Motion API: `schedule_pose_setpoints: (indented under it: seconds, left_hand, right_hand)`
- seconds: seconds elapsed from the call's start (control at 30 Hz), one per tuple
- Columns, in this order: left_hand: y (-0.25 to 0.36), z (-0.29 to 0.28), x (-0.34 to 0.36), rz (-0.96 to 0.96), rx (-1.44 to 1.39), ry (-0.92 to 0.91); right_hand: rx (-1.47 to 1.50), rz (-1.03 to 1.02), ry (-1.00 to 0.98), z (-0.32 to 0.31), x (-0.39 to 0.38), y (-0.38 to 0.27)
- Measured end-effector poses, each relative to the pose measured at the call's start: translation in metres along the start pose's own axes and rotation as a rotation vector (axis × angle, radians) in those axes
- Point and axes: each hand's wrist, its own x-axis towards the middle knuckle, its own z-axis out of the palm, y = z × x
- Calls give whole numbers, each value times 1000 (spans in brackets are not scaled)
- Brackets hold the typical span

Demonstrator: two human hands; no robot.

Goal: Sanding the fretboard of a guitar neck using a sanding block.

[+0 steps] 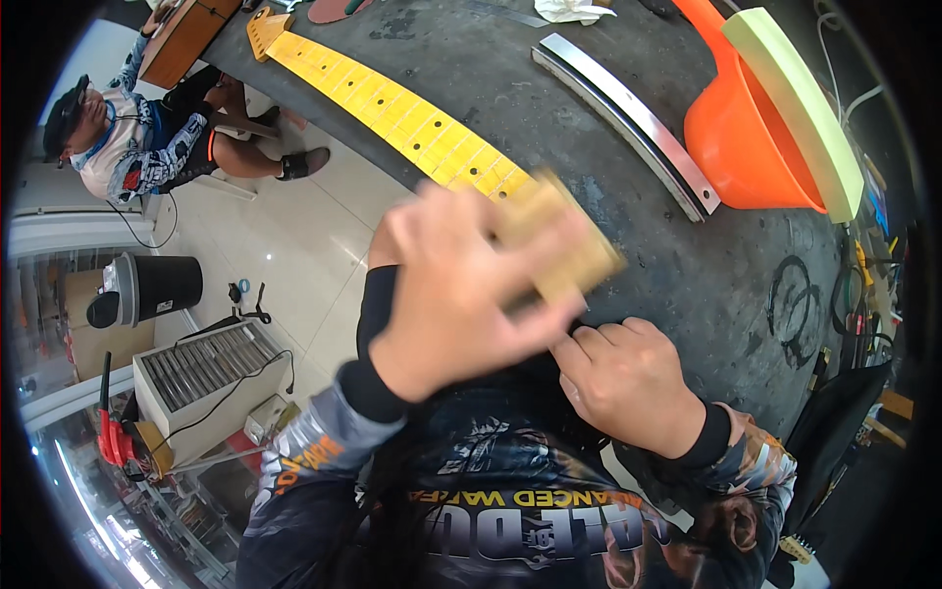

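Observation:
A guitar neck [395, 110] with a yellow fretboard, dark dot inlays and thin frets lies along the table's near edge. Its headstock [263, 32] points to the far left. Over the body end of the neck, my left hand [456, 285] is closed around a tan rectangular block [579, 239]; hand and block are smeared by motion. They cover that end of the neck, so whether the block touches it cannot be seen. My right hand [628, 383] is curled with its knuckles up by the table's near edge, right of the block. What its fingers grip, if anything, is hidden.
On the dark, stained table [648, 250] lies a long bar [628, 123] with a shiny face. Behind it stands an orange plastic dipper [731, 137] with a pale green long block [800, 108] across it. White tissue [574, 10] lies farther back. A person [147, 147] sits left.

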Motion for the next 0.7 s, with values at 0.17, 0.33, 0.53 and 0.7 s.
schedule_pose_setpoints:
  seconds: [0.17,0.33,0.53,0.7]
  left_hand:
    - [-75,-20,28,-80,234,184]
    - [0,-2,-5,31,-9,-18]
    - [-44,-11,3,-99,122,90]
    - [-41,-32,7,-77,138,44]
  right_hand:
    - [-23,-1,-13,-4,0,-1]
    - [4,8,-28,-3,2,3]
    - [0,19,9,1,9,3]
    - [51,-33,21,-8,9,-4]
